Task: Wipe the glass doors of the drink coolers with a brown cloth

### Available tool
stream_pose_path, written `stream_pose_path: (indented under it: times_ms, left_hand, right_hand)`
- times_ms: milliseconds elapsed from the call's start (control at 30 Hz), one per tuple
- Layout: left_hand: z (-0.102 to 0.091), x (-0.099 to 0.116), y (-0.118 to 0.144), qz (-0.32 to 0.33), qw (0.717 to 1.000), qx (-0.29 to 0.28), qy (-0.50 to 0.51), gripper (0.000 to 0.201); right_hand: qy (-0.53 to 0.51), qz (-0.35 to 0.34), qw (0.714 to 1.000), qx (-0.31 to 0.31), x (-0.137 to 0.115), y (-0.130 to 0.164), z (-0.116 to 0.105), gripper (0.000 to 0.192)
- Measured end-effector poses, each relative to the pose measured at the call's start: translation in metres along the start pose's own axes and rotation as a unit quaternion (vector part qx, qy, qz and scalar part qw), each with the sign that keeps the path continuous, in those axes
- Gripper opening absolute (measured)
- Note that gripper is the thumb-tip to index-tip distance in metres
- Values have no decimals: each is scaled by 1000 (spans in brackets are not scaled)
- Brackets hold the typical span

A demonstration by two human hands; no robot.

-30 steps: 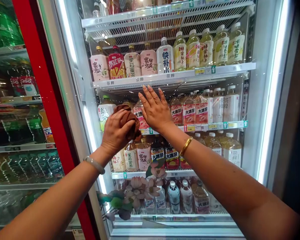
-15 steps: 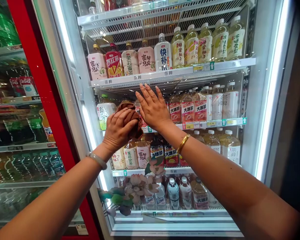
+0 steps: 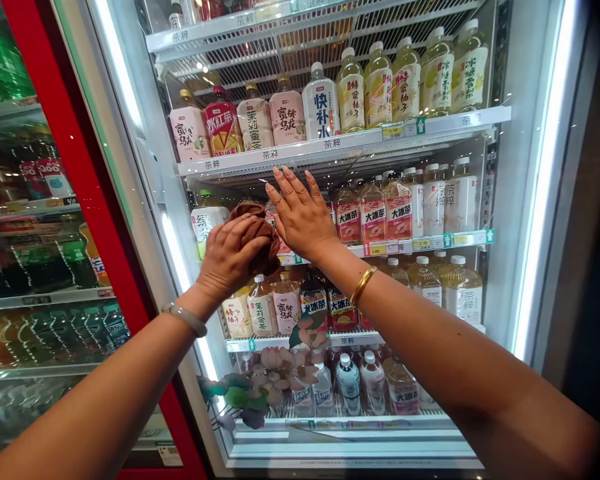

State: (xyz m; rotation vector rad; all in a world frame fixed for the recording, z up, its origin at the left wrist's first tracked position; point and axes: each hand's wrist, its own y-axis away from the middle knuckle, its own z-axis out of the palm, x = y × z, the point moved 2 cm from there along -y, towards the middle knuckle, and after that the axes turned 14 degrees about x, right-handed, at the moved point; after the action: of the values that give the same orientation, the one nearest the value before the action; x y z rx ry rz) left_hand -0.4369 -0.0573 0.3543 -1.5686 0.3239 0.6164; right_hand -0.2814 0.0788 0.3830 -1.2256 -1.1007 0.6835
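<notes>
My left hand [image 3: 229, 257] presses a bunched brown cloth [image 3: 261, 230] against the glass door [image 3: 520, 167] of a drinks fridge, at the height of the second shelf. My right hand [image 3: 300, 213] lies flat on the same glass just right of the cloth, fingers spread and pointing up. Behind the glass stand rows of bottled tea [image 3: 375, 213] on white wire shelves [image 3: 340, 141]. A pale bangle is on my left wrist and a gold one on my right.
A red door frame [image 3: 75, 167] separates this fridge from another cooler [image 3: 35, 267] of green and dark bottles on the left. A flower reflection [image 3: 280, 373] shows low on the glass. A bright light strip [image 3: 545, 180] runs down the right edge.
Both hands and the cloth stay pressed on the glass at about the same spot. The view has shifted slightly, so the shelves sit a little higher and further left.
</notes>
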Motion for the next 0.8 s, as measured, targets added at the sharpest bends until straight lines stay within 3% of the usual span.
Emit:
stream_pose_path:
  times_ms: [67,133,200,267,367,433,467,533,633,700,800]
  left_hand:
    - [-2,-18,-14,-50,998,18,-21,34]
    - [-4,-32,-26,-147,983,88,-71,40]
    - [-1,-30,-29,-197,966,132,-100,42]
    - [5,-11,-22,-166,976,119,-81,37]
    - [12,19,-12,-46,996,68,-26,29]
    - [13,18,-16,13,999,37,-9,27]
    - [12,10,-23,21,999,27,-11,26]
    - [9,-17,-45,-29,998,45,-38,27]
    - [4,-51,-77,-156,973,139,-97,36]
    - [8,-51,-89,-173,965,165,-107,36]
    - [24,-22,-94,-61,988,128,-67,31]
  right_hand:
    - [-7,3,1000,4,1,0,1,58]
    - [-12,3,1000,12,1,1,3,58]
    - [-15,3,1000,18,2,1,4,58]
    - [-16,3,1000,19,2,2,5,57]
    - [-12,-2,1000,13,2,1,4,55]
    - [-10,-10,1000,8,3,-1,3,55]
    - [-10,-17,1000,4,5,-3,2,54]
    - [-15,-41,999,-9,12,-8,-2,54]
    - [-16,-92,995,-30,31,-21,-14,55]
    - [0,-102,994,-26,50,-30,-25,56]
    - [33,-86,996,-6,81,-38,-41,54]
